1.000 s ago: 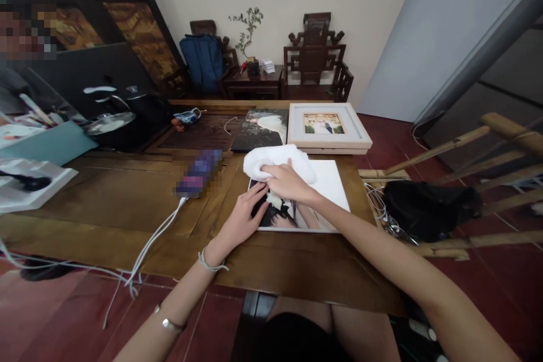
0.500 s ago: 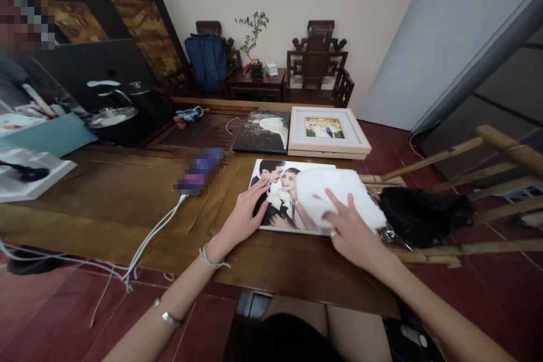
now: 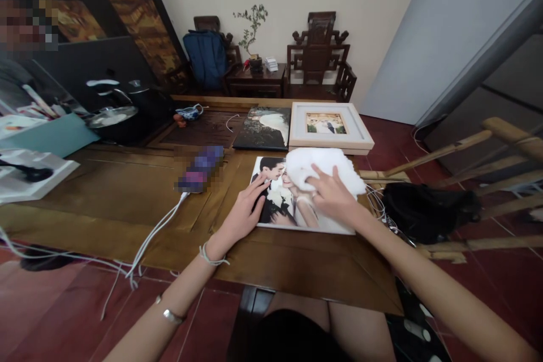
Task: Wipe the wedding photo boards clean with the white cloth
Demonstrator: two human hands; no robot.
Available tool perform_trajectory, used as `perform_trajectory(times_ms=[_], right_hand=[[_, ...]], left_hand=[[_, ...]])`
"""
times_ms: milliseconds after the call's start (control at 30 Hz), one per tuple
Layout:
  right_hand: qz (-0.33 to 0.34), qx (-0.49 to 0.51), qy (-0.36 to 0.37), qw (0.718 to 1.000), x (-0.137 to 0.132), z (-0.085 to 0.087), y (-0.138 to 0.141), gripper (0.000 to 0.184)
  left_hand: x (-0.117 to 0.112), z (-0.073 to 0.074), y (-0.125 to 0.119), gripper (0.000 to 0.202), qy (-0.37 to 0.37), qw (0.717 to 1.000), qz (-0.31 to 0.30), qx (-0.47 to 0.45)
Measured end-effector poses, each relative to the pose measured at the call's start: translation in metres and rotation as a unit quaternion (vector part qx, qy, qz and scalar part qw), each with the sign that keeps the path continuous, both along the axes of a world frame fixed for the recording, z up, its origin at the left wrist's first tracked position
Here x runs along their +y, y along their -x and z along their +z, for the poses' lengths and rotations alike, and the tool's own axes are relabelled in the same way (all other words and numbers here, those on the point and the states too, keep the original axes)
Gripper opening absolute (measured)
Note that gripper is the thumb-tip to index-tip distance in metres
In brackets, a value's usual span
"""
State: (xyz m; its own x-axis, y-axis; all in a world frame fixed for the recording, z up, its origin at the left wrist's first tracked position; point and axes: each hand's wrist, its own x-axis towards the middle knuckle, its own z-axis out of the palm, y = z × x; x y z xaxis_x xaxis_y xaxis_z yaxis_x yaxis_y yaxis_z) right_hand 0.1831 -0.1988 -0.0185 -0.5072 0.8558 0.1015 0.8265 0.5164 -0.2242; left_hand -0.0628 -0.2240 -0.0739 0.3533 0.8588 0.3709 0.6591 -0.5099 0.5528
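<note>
Wedding photo print point(image 3: 275, 206) lies flat on the tabletop point(image 3: 127, 198), right of centre and towards the near edge. Its far edge sits just short of the framed photo point(image 3: 328, 127).

Left hand point(image 3: 244, 212): fingers flat and slightly apart, resting on the print's left edge. They pin it rather than grip it.
Right hand point(image 3: 333, 195): fingers spread over the white cloth point(image 3: 324, 165), pressing it onto the print's far right part. No pinch visible.

Risks, as judged:
- The left hand's hold is only downward pressure. A hard sideways stroke could skate the print right, towards the tabletop's edge and the black bag point(image 3: 424, 209).
- A far-going stroke could bump the cloth into the framed photo and nudge it into the dark print point(image 3: 265, 127) beside it.
- Grit caught in the cloth could scratch the picture surface.
- Bare fingertips on the picture could leave smudges.
- The white cable point(image 3: 156, 235) trails off the near edge to the left, and an elbow could snag it.
</note>
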Motion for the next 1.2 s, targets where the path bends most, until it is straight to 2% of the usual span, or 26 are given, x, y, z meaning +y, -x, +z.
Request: perform_trajectory(times_ms=[67,133,200,367,467,567,800,867,933,1000,1067,1200], right_hand=[[-0.033,-0.014,-0.014,0.999,0.012,-0.001,-0.007,0.043],[-0.039,-0.024,-0.021,0.999,0.006,-0.001,-0.011,0.042],[-0.018,-0.028,-0.013,0.999,-0.016,-0.002,-0.012,0.038],[0.071,-0.015,0.047,0.996,-0.100,0.002,-0.003,0.035],[0.120,0.000,0.080,0.989,-0.125,0.011,0.000,0.035],[0.114,0.016,0.096,0.989,-0.109,0.017,-0.003,0.039],[-0.025,0.035,0.019,0.999,0.003,0.012,-0.026,0.040],[-0.049,0.039,0.010,0.998,0.019,0.009,-0.033,0.041],[-0.058,0.037,-0.007,0.998,0.018,0.006,-0.036,0.041],[-0.054,0.026,-0.027,0.998,0.000,0.001,-0.035,0.038],[-0.037,0.016,-0.032,0.999,-0.031,-0.002,-0.031,0.034],[0.038,0.024,0.025,0.999,-0.101,0.000,-0.020,0.033]], left_hand=[[0.000,0.000,0.000,0.040,0.000,1.000,-0.003,-0.005],[0.000,0.001,0.000,0.040,-0.003,1.000,-0.005,-0.009],[-0.001,0.003,-0.002,0.039,-0.005,1.000,-0.001,-0.010],[-0.002,0.005,-0.005,0.038,-0.003,1.000,0.010,-0.014],[-0.002,0.006,-0.004,0.040,-0.004,1.000,0.005,-0.012],[-0.001,0.007,-0.002,0.043,-0.001,1.000,-0.006,-0.005],[0.002,0.007,0.002,0.042,0.007,1.000,-0.021,-0.011],[0.002,0.008,0.002,0.042,0.010,1.000,-0.025,-0.012],[0.003,0.008,0.002,0.043,0.011,1.000,-0.023,-0.011],[0.003,0.008,0.001,0.042,0.011,1.000,-0.018,-0.010],[0.003,0.006,0.000,0.042,0.008,1.000,-0.015,-0.007],[0.003,0.004,0.000,0.042,0.000,1.000,-0.006,-0.001]])
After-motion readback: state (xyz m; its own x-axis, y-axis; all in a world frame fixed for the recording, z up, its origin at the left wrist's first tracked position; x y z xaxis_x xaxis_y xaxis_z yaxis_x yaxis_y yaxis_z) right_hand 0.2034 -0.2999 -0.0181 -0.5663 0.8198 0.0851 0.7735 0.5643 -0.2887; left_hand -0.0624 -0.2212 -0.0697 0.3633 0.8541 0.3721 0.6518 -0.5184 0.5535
